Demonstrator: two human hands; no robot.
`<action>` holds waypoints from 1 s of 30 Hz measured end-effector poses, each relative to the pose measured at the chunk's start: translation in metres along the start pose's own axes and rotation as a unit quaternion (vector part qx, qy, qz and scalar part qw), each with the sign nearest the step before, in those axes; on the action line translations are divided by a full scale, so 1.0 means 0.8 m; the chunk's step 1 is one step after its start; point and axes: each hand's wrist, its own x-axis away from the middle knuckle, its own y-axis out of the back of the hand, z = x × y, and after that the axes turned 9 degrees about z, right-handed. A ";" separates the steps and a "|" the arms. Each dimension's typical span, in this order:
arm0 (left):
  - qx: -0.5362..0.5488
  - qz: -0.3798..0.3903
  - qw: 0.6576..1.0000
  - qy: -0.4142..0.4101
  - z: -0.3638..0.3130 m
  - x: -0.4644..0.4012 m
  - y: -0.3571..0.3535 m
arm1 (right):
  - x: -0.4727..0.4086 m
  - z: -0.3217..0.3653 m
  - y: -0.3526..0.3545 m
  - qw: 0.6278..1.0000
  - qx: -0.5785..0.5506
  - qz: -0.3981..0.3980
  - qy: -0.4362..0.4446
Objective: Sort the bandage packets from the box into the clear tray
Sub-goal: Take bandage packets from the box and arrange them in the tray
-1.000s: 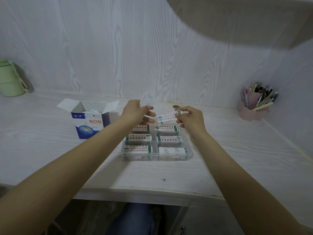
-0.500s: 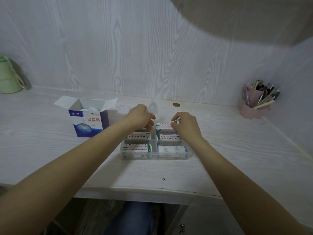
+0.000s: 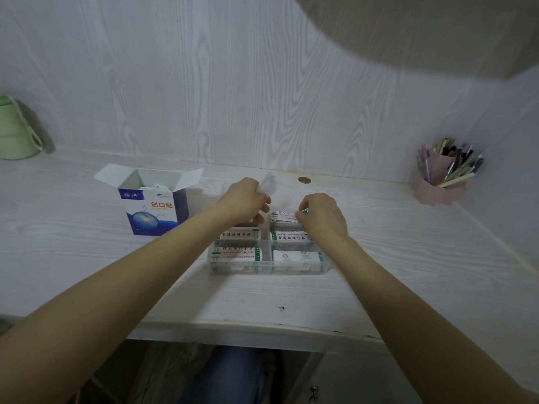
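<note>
A clear compartmented tray [image 3: 267,268] sits mid-desk with bandage packets stacked in its cells. My right hand [image 3: 320,217] pinches a white and green bandage packet [image 3: 284,216] and holds it low over the tray's far right cell. My left hand [image 3: 248,199] hovers over the far left cell and grips a crumpled clear plastic wrapper [image 3: 269,182]. The blue and white bandage box [image 3: 154,205] stands open to the left of the tray, with more white packets showing inside.
A green cup [image 3: 16,132] stands at the far left by the wall. A pink pen holder [image 3: 437,182] full of pens sits at the right corner. A small brass disc [image 3: 304,179] lies behind the tray. The desk's front edge runs below the tray.
My right hand has lowered the packet from above the tray down to the far right cell. My left hand has dropped closer to the tray with the wrapper.
</note>
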 end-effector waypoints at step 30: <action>0.064 -0.017 0.997 -0.026 -0.001 -0.005 0.012 | -0.007 0.013 0.016 0.992 -0.052 0.090 0.075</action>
